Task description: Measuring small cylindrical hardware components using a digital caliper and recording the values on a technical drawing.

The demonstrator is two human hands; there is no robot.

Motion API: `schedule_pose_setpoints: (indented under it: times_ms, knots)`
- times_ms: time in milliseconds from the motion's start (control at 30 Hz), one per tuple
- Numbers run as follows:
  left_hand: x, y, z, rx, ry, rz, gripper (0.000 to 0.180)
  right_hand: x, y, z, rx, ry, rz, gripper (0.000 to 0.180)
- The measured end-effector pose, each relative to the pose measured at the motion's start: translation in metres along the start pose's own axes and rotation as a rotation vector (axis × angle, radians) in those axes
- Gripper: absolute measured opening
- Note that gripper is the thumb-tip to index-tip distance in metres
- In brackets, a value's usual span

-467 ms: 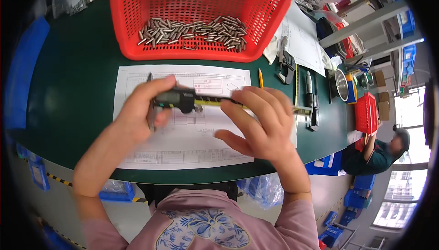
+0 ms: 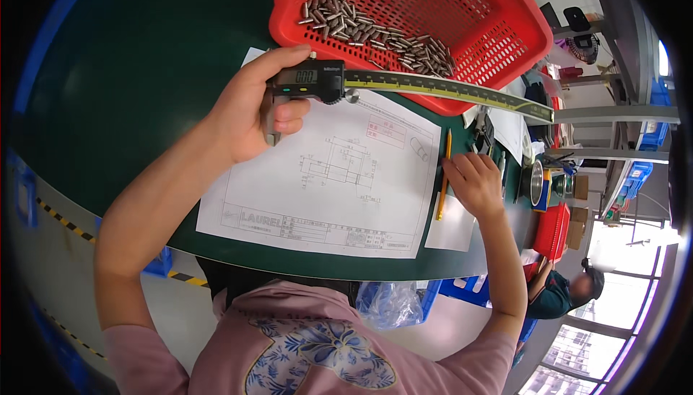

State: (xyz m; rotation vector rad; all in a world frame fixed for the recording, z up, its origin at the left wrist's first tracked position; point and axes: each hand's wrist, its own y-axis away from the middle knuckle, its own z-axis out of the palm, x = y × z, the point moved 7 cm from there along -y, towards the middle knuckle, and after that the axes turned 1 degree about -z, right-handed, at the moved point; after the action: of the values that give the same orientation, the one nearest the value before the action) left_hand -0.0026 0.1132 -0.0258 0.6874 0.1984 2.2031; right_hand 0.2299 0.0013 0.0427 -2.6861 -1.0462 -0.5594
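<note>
Fingers on the left hand (image 2: 249,110) were curled around a digital caliper (image 2: 310,82), held up over the drawing (image 2: 289,200) by the table's (image 2: 166,55) near edge. Right hand's (image 2: 478,184) were bunched together by a pencil (image 2: 442,200); red basket (image 2: 538,30) sat farther back.

glossy plastic basket (image 2: 540,32), shiny metal pins (image 2: 333,16), matt plastic caliper housing (image 2: 330,81), smooth paper drawing (image 2: 281,193), matt tabletop (image 2: 159,55)

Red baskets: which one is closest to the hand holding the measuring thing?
The big red basket on the green table, holding metal pins, near the left hand. The other red basket is farther off, by another person.
</note>
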Motion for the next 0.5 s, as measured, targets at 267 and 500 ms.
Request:
schedule_pose_setpoints:
  times_ms: [267, 500]
  knots:
    - [-0.009, -0.011, 0.002, -0.152, -0.031, -0.025, 0.024, -0.012, -0.013, -0.041, 0.325, -0.147, 0.0, 0.014]
    - [-0.013, -0.01, -0.004, -0.132, 0.022, -0.056, 0.023, -0.05, -0.089, 0.006, 0.249, -1.533, 0.649, 0.013]
